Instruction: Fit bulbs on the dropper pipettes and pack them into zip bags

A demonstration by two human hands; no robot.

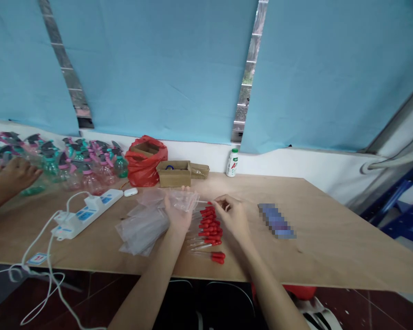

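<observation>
1. In the head view, the dropper pile (210, 228) lies on the wooden counter (323, 238), its red bulbs pointing right and its clear stems left.
2. The left hand (179, 214) is just left of the dropper pile's far end, palm up and partly open. It holds a small clear bag (185, 200) across the palm and fingers; how firmly the fingers press on it cannot be told, since the film overlaps them.
3. The right hand (231, 214) is just right of the pile's far end, thumb and forefinger pinched together, the other fingers curled. It grips a single dropper (203, 201) at the red bulb, the stem pointing left toward the bag. Whether the tip is inside the bag cannot be told.
4. Left of the dropper pile, beyond the left forearm, flat clear bags (141, 231) lie spread and overlapping.
5. Farther left of the pile are a white power strip (89, 214) and many spray bottles (89, 176). A co-worker's hand (15, 175), fingers bent, is at these bottles; contact is unclear.
6. Behind the pile stand a red plastic bag (142, 167), an open cardboard box (174, 176) and a white bottle (232, 165) with a green cap.
7. Right of the pile lies a pixelated flat object (277, 221).
</observation>
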